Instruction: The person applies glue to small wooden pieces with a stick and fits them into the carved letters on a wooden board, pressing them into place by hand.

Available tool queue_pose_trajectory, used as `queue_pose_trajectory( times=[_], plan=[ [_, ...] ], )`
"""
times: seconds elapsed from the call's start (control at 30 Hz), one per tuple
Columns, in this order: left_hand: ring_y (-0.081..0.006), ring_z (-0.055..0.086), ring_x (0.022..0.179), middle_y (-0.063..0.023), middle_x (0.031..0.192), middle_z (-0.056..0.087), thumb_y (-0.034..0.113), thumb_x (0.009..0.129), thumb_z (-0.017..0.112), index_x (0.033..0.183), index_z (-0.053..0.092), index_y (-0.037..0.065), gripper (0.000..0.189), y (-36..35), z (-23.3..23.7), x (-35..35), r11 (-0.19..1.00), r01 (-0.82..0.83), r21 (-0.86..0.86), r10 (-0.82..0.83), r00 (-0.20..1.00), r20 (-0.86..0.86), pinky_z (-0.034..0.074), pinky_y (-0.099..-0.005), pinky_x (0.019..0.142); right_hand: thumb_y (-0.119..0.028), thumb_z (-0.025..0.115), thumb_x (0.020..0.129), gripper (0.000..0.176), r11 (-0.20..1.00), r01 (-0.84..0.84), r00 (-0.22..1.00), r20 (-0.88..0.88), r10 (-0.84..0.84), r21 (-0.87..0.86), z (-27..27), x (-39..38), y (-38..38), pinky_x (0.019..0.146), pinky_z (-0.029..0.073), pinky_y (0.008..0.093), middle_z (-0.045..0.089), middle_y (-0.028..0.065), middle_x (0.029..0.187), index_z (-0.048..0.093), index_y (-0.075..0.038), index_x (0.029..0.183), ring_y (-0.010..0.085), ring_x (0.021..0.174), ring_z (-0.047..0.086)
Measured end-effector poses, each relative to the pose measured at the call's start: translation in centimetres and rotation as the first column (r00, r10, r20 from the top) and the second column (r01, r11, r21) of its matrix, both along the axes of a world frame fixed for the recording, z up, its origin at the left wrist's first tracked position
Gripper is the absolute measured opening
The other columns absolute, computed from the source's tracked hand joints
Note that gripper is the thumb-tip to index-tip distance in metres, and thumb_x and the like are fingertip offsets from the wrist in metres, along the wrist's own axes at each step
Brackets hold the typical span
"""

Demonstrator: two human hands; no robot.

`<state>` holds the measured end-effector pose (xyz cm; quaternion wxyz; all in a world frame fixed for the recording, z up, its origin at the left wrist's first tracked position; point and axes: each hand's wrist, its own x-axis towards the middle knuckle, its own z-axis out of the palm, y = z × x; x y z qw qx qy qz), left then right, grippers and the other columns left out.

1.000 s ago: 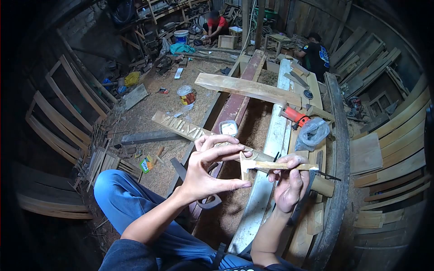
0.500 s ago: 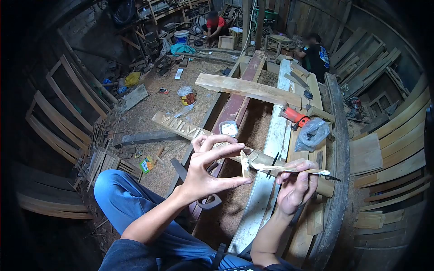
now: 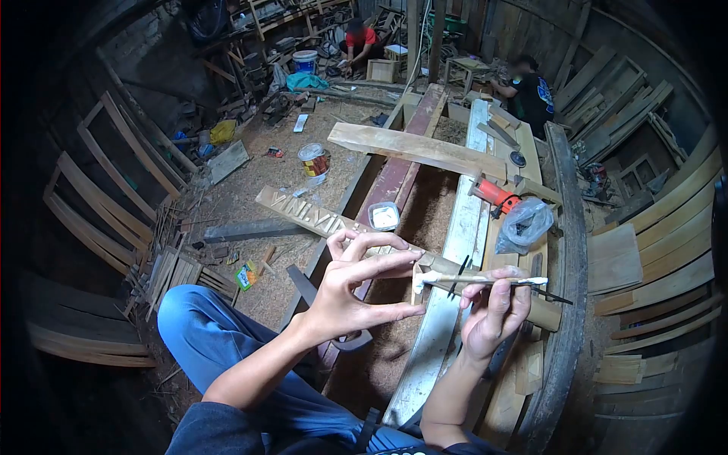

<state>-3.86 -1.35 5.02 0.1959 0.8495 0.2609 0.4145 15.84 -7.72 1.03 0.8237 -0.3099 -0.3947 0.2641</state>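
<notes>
Between the thumb and fingers of my left hand (image 3: 364,280) a small wooden piece (image 3: 415,283) is held upright. My right hand (image 3: 497,307) pinches a thin stick (image 3: 478,280) with white paste on both ends. The stick's left end touches the face of the small piece. Behind my hands, a board with raised letters (image 3: 299,214) lies across the beams, partly hidden by my left hand. A small open tub of white paste (image 3: 384,216) is just above my left fingers.
A red power tool (image 3: 497,196) and a plastic bag (image 3: 525,226) lie on the right planks. A long board (image 3: 417,149) crosses the bench. A labelled can (image 3: 313,160) stands on the floor. Two people (image 3: 362,45) (image 3: 531,95) crouch at the back.
The stick has moved left and its pasted end now meets the small piece. The piece has turned slightly in my left fingers, and more white shows at the contact.
</notes>
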Motion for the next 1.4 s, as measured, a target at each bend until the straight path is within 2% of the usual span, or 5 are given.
queue_pose_trajectory(
  times=[0.27,0.47,0.57,0.63,1.4],
  plan=[
    [-0.0155,0.058,0.117,-0.0025,0.113,0.069,0.035,0.067,0.092,0.126,0.072,0.012,0.066,0.0,-0.1,0.0,0.999,0.022,-0.034,-0.022,1.000,0.010,0.022,-0.0401,0.106,-0.017,0.056,0.101,0.019,0.999,0.016,1.000,0.008,-0.015,-0.030,0.3,-0.2,0.0,0.052,0.048,0.0252,0.062,0.0109,0.073,0.054,0.002,0.101,0.0151,0.058,0.061],
    [-0.0182,0.062,0.111,-0.0070,0.107,0.072,0.037,0.057,0.097,0.119,0.074,0.009,0.072,0.0,0.0,0.1,0.999,-0.011,0.035,0.011,1.000,-0.018,0.030,-0.0403,0.102,-0.017,0.055,0.101,0.019,1.000,-0.001,0.999,0.049,0.002,-0.007,-0.1,0.1,-0.2,0.053,0.048,0.0254,0.062,0.0114,0.073,0.054,0.002,0.101,0.0149,0.058,0.061],
    [-0.0158,0.059,0.116,-0.0025,0.114,0.069,0.034,0.067,0.092,0.126,0.071,0.013,0.066,-0.1,-0.1,0.0,0.999,0.027,-0.033,-0.027,1.000,0.003,0.021,-0.0407,0.108,-0.016,0.055,0.099,0.018,0.998,0.045,0.999,0.018,-0.045,-0.046,0.5,-0.4,-0.1,0.053,0.048,0.0261,0.061,0.0110,0.073,0.054,0.002,0.101,0.0152,0.057,0.059],
    [-0.0178,0.062,0.111,-0.0056,0.108,0.072,0.036,0.057,0.097,0.118,0.074,0.009,0.071,-0.1,0.1,0.1,0.999,-0.019,0.042,0.019,1.000,-0.010,0.030,-0.0402,0.101,-0.017,0.055,0.100,0.019,0.999,0.036,0.999,0.023,-0.036,-0.029,0.5,-0.3,-0.1,0.053,0.048,0.0258,0.061,0.0108,0.073,0.054,0.002,0.101,0.0152,0.057,0.060],
    [-0.0174,0.063,0.107,-0.0053,0.109,0.071,0.033,0.059,0.097,0.122,0.073,0.008,0.071,-0.4,0.3,0.0,0.999,0.034,0.004,-0.034,0.999,0.013,0.028,-0.0393,0.101,-0.020,0.056,0.101,0.022,0.999,0.025,0.996,0.089,-0.027,0.021,-0.2,0.2,-0.1,0.051,0.046,0.0258,0.059,0.0087,0.074,0.055,0.002,0.102,0.0139,0.057,0.059]
  ],
)
